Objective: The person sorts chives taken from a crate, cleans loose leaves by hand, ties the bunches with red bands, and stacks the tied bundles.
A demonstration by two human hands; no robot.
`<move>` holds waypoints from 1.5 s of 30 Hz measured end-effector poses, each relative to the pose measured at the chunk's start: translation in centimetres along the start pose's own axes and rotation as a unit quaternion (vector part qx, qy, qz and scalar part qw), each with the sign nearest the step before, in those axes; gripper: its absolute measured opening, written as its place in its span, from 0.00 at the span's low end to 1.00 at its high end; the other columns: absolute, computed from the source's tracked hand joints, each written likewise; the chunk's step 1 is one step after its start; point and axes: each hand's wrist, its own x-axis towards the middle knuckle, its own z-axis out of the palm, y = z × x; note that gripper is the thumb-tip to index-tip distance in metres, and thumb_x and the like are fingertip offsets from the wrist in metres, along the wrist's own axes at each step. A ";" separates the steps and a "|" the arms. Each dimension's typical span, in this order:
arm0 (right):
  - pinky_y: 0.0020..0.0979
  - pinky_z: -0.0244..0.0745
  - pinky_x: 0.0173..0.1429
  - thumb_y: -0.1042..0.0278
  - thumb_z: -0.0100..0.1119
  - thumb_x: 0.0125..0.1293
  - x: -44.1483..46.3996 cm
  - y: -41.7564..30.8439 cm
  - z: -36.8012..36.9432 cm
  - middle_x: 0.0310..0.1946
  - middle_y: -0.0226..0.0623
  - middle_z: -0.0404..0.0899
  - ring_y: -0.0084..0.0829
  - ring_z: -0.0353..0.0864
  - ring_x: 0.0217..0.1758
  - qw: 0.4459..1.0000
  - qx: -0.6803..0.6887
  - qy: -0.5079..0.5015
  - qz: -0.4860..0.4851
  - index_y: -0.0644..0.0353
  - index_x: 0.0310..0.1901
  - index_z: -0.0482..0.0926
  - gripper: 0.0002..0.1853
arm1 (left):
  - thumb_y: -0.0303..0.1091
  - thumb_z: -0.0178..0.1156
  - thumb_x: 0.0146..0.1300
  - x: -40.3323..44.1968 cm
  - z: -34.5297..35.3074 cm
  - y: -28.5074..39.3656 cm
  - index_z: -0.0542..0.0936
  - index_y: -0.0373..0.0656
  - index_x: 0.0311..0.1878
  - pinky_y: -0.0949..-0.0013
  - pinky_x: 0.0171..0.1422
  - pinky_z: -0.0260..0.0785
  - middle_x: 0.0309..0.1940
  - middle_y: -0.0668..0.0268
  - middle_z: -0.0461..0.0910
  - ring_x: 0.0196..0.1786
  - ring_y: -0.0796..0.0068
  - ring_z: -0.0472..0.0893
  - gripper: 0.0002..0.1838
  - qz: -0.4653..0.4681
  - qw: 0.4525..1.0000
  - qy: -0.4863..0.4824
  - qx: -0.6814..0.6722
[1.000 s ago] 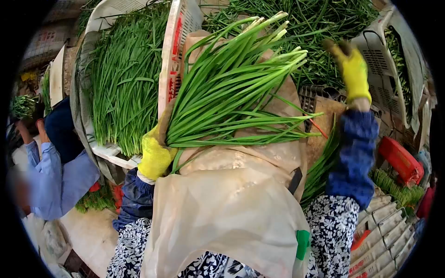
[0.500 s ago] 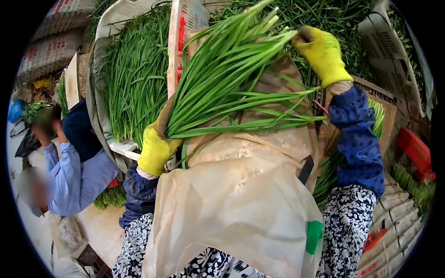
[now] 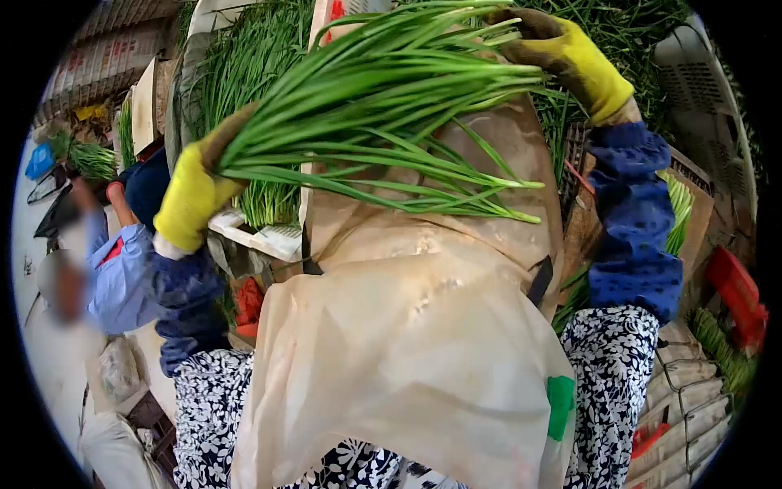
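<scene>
A loose bunch of garlic chives (image 3: 366, 98) spreads across the upper middle, above my lap. My left hand (image 3: 195, 183), in a yellow glove with a dirt-darkened palm side, is closed around the leafy ends at the left. At the pale stem ends, my right hand (image 3: 574, 65), gloved alike, has its thumb and fingers around some upper stems. How firmly it grips them cannot be made out. Several lower stems fan out to the right, free of that hand. Below the bunch lies a beige plastic apron (image 3: 407, 350) over my lap.
At upper left, a white crate (image 3: 269, 238) holds upright chives. Loose greens (image 3: 595, 20) lie at the back, beside a grey-white crate (image 3: 700, 98). A red plastic piece (image 3: 737, 297) is at right. Another person in a light blue top (image 3: 126, 285) sits at left.
My left hand has moved left and up with the leafy ends, so the bunch lies flatter and farther left. My right hand has spread from a pinch and shifted slightly up and right.
</scene>
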 end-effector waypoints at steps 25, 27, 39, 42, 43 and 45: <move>0.56 0.66 0.69 0.25 0.51 0.62 -1.2 -5.4 11.1 0.66 0.50 0.69 0.49 0.70 0.67 0.657 0.736 -0.110 -0.125 0.57 0.71 0.61 0.48 | 0.33 0.56 0.58 2.6 4.1 16.8 0.71 0.38 0.65 0.65 0.27 0.67 0.26 0.66 0.74 0.27 0.68 0.78 0.29 0.209 0.661 0.172 0.700; 0.59 0.65 0.70 0.26 0.54 0.61 -0.5 -4.2 9.7 0.67 0.52 0.66 0.50 0.68 0.68 0.569 0.785 -0.197 -0.145 0.58 0.70 0.62 0.47 | 0.34 0.55 0.58 3.1 7.3 17.5 0.69 0.35 0.67 0.65 0.22 0.65 0.26 0.65 0.74 0.26 0.70 0.76 0.31 0.176 0.716 0.140 0.661; 0.35 0.83 0.38 0.48 0.62 0.64 -7.3 -8.7 1.2 0.36 0.35 0.81 0.32 0.83 0.30 0.914 0.387 0.103 -0.066 0.67 0.65 0.67 0.36 | 0.47 0.74 0.53 6.2 6.9 12.4 0.63 0.43 0.74 0.65 0.54 0.74 0.50 0.60 0.81 0.47 0.68 0.82 0.47 0.090 0.923 -0.122 -0.355; 0.30 0.80 0.36 0.55 0.62 0.62 -8.4 -10.7 -0.4 0.33 0.35 0.83 0.27 0.82 0.30 0.983 0.043 0.179 0.004 0.66 0.45 0.81 0.20 | 0.68 0.65 0.55 10.6 7.3 8.4 0.48 0.50 0.79 0.55 0.62 0.72 0.70 0.56 0.65 0.64 0.59 0.75 0.57 0.259 0.786 -0.079 -0.556; 0.29 0.78 0.36 0.63 0.65 0.59 -8.9 -12.9 0.8 0.33 0.34 0.84 0.27 0.82 0.30 0.976 0.052 0.209 0.042 0.67 0.44 0.81 0.16 | 0.68 0.65 0.55 11.0 8.0 7.8 0.48 0.50 0.79 0.55 0.62 0.72 0.70 0.56 0.65 0.64 0.59 0.75 0.57 0.257 0.782 -0.077 -0.563; 0.29 0.78 0.39 0.69 0.70 0.53 -8.8 -14.3 2.7 0.35 0.35 0.84 0.27 0.83 0.33 0.978 -0.020 0.176 0.109 0.67 0.45 0.81 0.18 | 0.71 0.61 0.55 11.3 9.7 8.1 0.48 0.53 0.79 0.53 0.67 0.67 0.72 0.57 0.61 0.69 0.57 0.69 0.57 0.292 0.747 0.009 -0.597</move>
